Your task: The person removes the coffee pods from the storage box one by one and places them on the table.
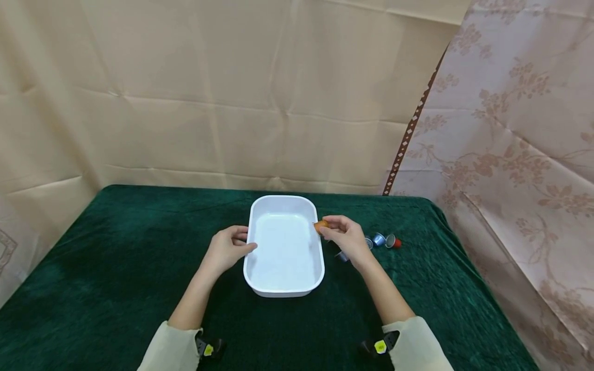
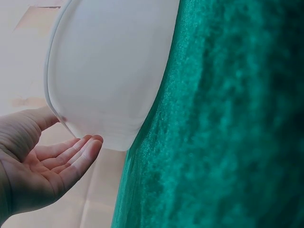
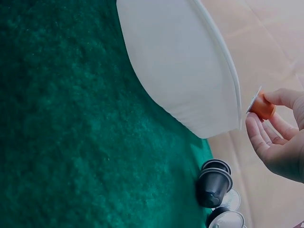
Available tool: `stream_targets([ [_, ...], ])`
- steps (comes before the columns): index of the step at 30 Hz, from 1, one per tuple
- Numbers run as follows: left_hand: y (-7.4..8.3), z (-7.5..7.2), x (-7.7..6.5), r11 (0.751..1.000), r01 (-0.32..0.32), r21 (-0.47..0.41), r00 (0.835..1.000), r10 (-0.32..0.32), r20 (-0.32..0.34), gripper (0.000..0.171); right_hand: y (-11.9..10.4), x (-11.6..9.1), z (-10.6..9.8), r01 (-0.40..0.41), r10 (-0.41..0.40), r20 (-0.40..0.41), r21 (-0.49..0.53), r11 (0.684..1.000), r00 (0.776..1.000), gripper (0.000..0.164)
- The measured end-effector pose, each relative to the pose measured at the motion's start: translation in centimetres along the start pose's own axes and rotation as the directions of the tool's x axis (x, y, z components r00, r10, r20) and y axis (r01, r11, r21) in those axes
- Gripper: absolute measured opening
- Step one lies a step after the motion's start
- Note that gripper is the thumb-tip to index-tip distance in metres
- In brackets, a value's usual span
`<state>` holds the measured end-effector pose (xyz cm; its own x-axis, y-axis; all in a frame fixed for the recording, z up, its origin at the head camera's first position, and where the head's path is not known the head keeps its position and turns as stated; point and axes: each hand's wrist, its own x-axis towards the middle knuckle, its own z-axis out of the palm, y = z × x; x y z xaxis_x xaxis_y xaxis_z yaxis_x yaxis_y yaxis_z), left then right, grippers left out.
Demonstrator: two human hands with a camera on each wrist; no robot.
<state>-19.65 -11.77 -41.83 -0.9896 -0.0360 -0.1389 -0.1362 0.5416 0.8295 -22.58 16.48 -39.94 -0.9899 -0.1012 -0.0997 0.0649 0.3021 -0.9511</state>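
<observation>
A white rectangular tray (image 1: 283, 289) stands on the green cloth between both hands, its inside bare. My left hand (image 1: 227, 249) grips the tray's left rim, thumb over the edge and fingers against the outer wall, as the left wrist view also shows. At the right rim, my right hand (image 1: 348, 239) pinches an orange coffee capsule (image 3: 262, 105) between thumb and fingers, its flat lid facing the tray. Behind and under that hand lie several more coffee capsules, among them a blue one (image 1: 379, 239), a red one (image 1: 397, 243) and a dark one (image 3: 212, 187).
The dark green velvet cloth (image 1: 139, 268) covers the table. A beige curtain (image 1: 232, 103) hangs behind it, and a flowered pink cloth (image 1: 520, 154) hangs on the right. Each sleeve has a wrist device by its cuff.
</observation>
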Motion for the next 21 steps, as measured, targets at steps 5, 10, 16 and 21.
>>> stream_targets([
  [5,-0.1,0.0,0.0,1.000,-0.003,-0.003,1.000,0.003,0.005,0.048,0.3,-0.2,-0.3,-0.010,0.010,0.000,-0.005,1.000,1.000,0.040],
  [10,-0.1,0.0,0.0,1.000,-0.009,-0.002,1.000,0.009,0.001,0.048,0.8,-0.3,-0.7,-0.012,0.012,-0.006,0.001,1.000,1.000,0.041],
  [16,0.0,-0.1,-0.1,1.000,-0.006,-0.001,1.000,0.006,-0.001,0.048,1.4,-0.5,-1.2,-0.023,0.024,-0.014,0.009,1.000,1.000,0.042],
  [21,0.0,-0.1,-0.1,1.000,0.001,-0.001,1.000,-0.001,-0.001,0.048,1.6,-0.7,-1.6,-0.039,0.040,-0.020,0.006,0.999,0.999,0.044],
])
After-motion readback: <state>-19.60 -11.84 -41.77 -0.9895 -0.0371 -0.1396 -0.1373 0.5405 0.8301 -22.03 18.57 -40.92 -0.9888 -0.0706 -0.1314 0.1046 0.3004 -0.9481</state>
